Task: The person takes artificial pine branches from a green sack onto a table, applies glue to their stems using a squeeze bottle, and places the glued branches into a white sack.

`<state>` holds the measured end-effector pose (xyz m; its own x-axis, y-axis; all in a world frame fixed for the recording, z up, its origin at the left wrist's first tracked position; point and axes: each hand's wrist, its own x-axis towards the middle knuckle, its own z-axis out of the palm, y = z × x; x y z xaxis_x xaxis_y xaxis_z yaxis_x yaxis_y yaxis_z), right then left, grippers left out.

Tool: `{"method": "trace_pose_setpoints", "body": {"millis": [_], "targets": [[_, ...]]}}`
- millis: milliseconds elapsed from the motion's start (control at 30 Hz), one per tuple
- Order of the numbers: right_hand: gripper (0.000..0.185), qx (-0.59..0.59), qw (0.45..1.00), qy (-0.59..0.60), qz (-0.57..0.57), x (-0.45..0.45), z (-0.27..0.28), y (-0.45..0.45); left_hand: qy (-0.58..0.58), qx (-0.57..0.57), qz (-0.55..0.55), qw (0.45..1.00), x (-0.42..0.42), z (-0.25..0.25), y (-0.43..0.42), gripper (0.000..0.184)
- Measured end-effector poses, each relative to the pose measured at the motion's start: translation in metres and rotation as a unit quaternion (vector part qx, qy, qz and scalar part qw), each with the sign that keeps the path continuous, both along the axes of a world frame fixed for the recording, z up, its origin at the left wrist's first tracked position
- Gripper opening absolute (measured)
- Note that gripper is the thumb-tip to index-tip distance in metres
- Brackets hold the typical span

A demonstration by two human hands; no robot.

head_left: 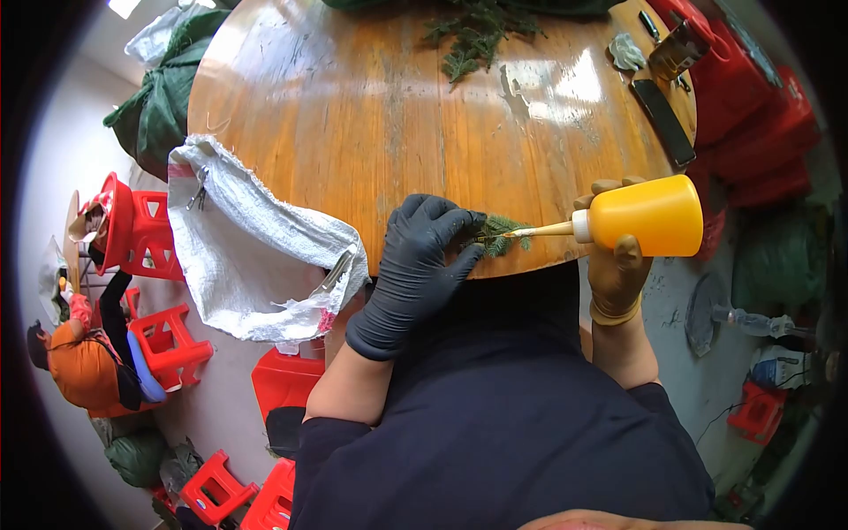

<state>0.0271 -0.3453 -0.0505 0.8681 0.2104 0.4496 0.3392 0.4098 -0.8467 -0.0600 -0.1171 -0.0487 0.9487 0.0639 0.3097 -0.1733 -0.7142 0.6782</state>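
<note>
My left hand (417,256), in a black glove, pinches the stem end of a small green conifer sprig (505,237) at the table's near edge. In a tan glove, my right hand (617,281) is wrapped around a yellow squeeze bottle (649,216) with a white collar and a long tan nozzle. The bottle lies almost sideways, its nozzle pointing left. The whitish nozzle tip is at the sprig, close to my left fingertips; whether it touches cannot be made out.
A white woven sack (265,238) hangs clipped at the round wooden table's (353,106) left edge. More green sprigs (477,35) lie at the far side. A black phone-like slab (662,122) rests at right. Red stools (172,344) and a seated person (84,367) are at left.
</note>
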Motion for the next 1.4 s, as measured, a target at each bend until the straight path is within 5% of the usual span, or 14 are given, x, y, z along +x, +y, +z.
{"method": "trace_pose_setpoints", "body": {"millis": [400, 1400], "targets": [[0.068, -0.087, 0.995, -0.041, -0.022, 0.001, 0.003, -0.006, -0.024, 0.005, -0.005, 1.0, 0.0, 0.0, 0.001, 0.026], [0.051, 0.012, 0.996, 0.085, 0.011, 0.053, -0.014, -0.039, -0.011, 0.056, -0.002, 0.998, 0.025, 0.0, -0.034, 0.03]]}}
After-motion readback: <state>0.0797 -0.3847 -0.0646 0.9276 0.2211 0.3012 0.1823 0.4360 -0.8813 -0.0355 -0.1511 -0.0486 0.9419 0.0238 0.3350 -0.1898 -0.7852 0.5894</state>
